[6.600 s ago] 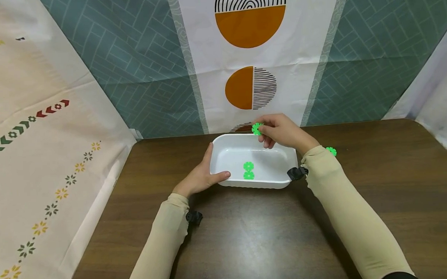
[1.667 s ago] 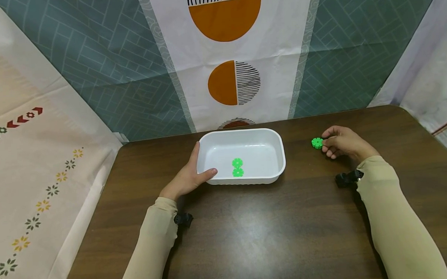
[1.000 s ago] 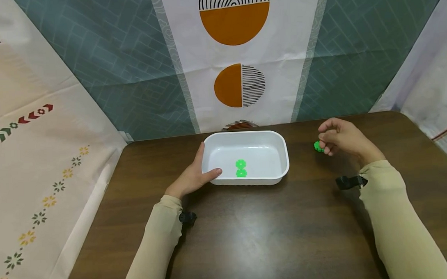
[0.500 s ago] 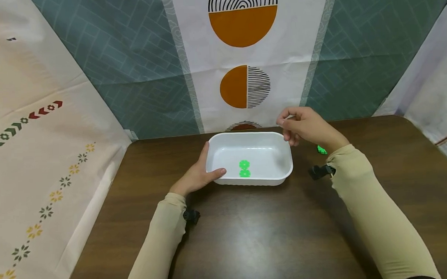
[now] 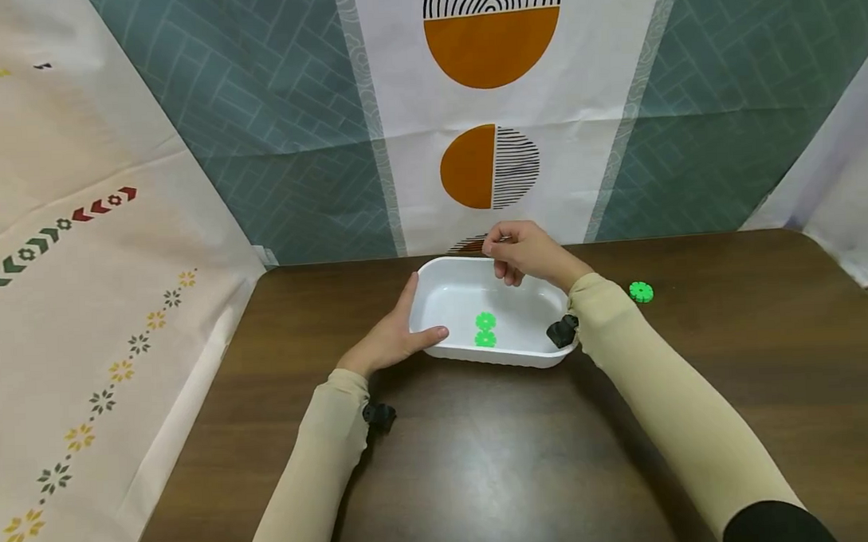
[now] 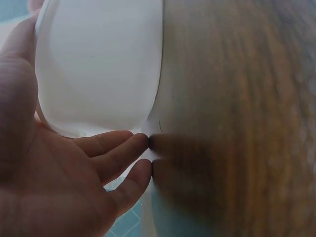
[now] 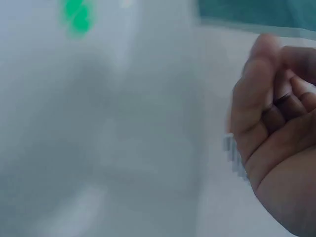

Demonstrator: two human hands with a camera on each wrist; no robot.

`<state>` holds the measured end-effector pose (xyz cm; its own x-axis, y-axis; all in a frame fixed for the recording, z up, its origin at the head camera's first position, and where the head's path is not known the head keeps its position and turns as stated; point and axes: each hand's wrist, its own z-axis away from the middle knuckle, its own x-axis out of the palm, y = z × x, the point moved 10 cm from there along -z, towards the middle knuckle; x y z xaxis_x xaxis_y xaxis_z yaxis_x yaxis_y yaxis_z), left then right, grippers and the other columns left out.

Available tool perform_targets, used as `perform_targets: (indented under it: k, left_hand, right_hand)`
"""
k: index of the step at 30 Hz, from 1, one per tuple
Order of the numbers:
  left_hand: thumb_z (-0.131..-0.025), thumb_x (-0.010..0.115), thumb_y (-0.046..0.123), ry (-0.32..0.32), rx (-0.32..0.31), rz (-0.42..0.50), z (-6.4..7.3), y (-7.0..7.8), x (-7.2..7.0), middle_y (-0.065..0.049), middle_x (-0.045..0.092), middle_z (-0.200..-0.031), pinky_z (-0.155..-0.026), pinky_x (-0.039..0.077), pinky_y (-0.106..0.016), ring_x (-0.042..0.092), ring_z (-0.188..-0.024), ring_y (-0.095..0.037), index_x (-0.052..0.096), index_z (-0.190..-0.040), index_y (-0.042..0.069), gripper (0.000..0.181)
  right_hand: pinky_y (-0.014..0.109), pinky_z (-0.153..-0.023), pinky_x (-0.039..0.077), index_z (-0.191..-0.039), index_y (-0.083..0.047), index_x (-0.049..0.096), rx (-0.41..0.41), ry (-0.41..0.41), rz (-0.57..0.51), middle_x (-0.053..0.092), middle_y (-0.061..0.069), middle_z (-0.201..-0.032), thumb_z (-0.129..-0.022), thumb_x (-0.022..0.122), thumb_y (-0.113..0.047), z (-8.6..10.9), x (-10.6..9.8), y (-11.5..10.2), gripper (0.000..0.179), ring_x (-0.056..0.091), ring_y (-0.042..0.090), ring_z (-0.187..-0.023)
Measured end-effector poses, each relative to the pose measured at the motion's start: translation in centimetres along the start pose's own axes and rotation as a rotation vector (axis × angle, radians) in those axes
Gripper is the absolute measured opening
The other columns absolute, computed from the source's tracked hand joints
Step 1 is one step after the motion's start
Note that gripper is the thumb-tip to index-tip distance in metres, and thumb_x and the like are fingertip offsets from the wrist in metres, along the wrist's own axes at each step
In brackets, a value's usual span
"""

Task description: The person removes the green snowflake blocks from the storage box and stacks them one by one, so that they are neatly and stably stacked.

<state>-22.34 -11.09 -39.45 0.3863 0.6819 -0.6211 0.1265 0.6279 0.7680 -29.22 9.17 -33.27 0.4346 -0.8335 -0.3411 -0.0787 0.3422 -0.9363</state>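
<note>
In the head view my left hand [image 5: 389, 340] grips the left end of a white rectangular plastic tray [image 5: 447, 352], thumb over the near rim; the left wrist view has its fingers [image 6: 118, 158] along the tray's outside. Two bright green notched discs [image 5: 485, 330] are in the tray, one behind the other. Above the tray's far side hovers my right hand [image 5: 530, 256], thumb and index finger close together. The right wrist view shows those tips meeting; whether something small is hidden between them I cannot tell. More green discs [image 5: 641, 292], apparently stacked, lie right of the tray.
A brown wooden table [image 5: 484, 461] carries everything. Patterned cloth [image 5: 466, 170] hangs along its far edge, and a pale printed cloth [image 5: 120, 314] slopes along the left side. A black wrist camera [image 5: 563, 331] on the right wrist covers part of the tray's right rim.
My right hand has left the green discs on the table and moved left over the tray. The left hand keeps its grip. The view has shifted, and the tray looks slightly turned.
</note>
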Motion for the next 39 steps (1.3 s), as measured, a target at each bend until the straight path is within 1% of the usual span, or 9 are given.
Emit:
perform_targets:
  k: [3,6,10,14,19,25,32,35,39]
  left_hand:
    - [-0.088,0.072,0.058,-0.004,0.010,0.002,-0.1,0.1,0.1,-0.014,0.016,-0.166,-0.109,0.035,-0.051,0.045,-0.132,-0.035,-0.010,-0.163,0.025,0.116]
    - [-0.088,0.071,0.056,-0.007,0.014,-0.003,-0.1,0.2,0.2,-0.013,0.015,-0.166,-0.110,0.035,-0.051,0.044,-0.133,-0.035,-0.010,-0.163,0.024,0.115]
    - [-0.089,0.072,0.055,-0.001,0.001,-0.013,-0.1,0.1,0.1,-0.012,0.014,-0.166,-0.110,0.034,-0.051,0.042,-0.135,-0.036,-0.009,-0.163,0.025,0.114]
    - [-0.089,0.072,0.053,-0.003,-0.007,-0.022,-0.1,0.1,0.2,-0.012,0.014,-0.167,-0.110,0.034,-0.051,0.042,-0.135,-0.036,-0.010,-0.163,0.025,0.114]
    - [-0.089,0.072,0.054,-0.005,-0.003,-0.018,0.0,0.1,0.3,-0.013,0.013,-0.167,-0.110,0.034,-0.052,0.043,-0.134,-0.036,-0.010,-0.163,0.024,0.114]
    - [-0.089,0.072,0.052,0.004,0.001,-0.004,-0.1,0.2,0.2,-0.013,0.015,-0.166,-0.108,0.036,-0.053,0.044,-0.131,-0.037,-0.008,-0.163,0.024,0.113]
    - [-0.090,0.072,0.050,0.005,0.012,0.018,0.0,0.0,0.0,-0.013,0.014,-0.166,-0.108,0.037,-0.052,0.044,-0.131,-0.036,-0.008,-0.163,0.023,0.112]
    - [-0.090,0.073,0.051,0.005,0.013,0.018,0.0,0.1,0.1,-0.012,0.014,-0.166,-0.108,0.036,-0.052,0.044,-0.131,-0.035,-0.008,-0.163,0.024,0.113]
    - [-0.089,0.072,0.054,0.002,0.011,0.014,-0.1,0.2,0.2,-0.011,0.012,-0.167,-0.110,0.034,-0.052,0.042,-0.134,-0.035,-0.009,-0.163,0.025,0.113]
  right_hand:
    - [0.036,-0.058,0.055,-0.111,0.001,0.066,0.055,-0.096,0.076,0.065,0.014,-0.073,-0.102,0.062,-0.019,-0.7,1.6,2.1,0.023,0.060,0.023,-0.058]
    - [0.036,-0.057,0.055,-0.116,-0.005,0.070,0.137,-0.224,0.185,0.066,0.012,-0.072,-0.098,0.068,-0.020,-0.6,3.3,4.2,0.023,0.062,0.023,-0.057]
    - [0.033,-0.053,0.050,-0.122,-0.014,0.067,0.189,-0.360,0.309,0.062,0.009,-0.069,-0.094,0.071,-0.014,-0.1,4.7,5.6,0.028,0.056,0.020,-0.053]
    - [0.031,-0.052,0.047,-0.123,-0.017,0.062,0.195,-0.437,0.345,0.060,0.009,-0.070,-0.092,0.071,-0.009,0.4,5.4,6.0,0.034,0.054,0.020,-0.052]
    - [0.030,-0.049,0.045,-0.124,-0.020,0.059,0.244,-0.509,0.312,0.057,0.008,-0.068,-0.092,0.073,-0.010,1.0,6.2,6.7,0.036,0.051,0.020,-0.051]
    - [0.027,-0.045,0.039,-0.122,-0.020,0.051,0.297,-0.538,0.351,0.051,0.006,-0.061,-0.093,0.072,-0.010,1.1,6.7,7.1,0.038,0.044,0.017,-0.046]
    - [0.025,-0.045,0.039,-0.114,-0.017,0.051,0.282,-0.526,0.407,0.049,0.004,-0.059,-0.093,0.072,-0.010,0.6,7.9,6.7,0.030,0.044,0.015,-0.046]
    - [0.026,-0.045,0.039,-0.108,-0.013,0.049,0.269,-0.503,0.409,0.049,0.005,-0.059,-0.092,0.072,-0.008,0.3,7.7,6.6,0.029,0.046,0.016,-0.045]
    - [0.028,-0.045,0.045,-0.096,-0.008,0.049,0.188,-0.412,0.407,0.052,0.005,-0.059,-0.092,0.070,-0.007,-0.5,6.8,5.8,0.022,0.051,0.016,-0.045]
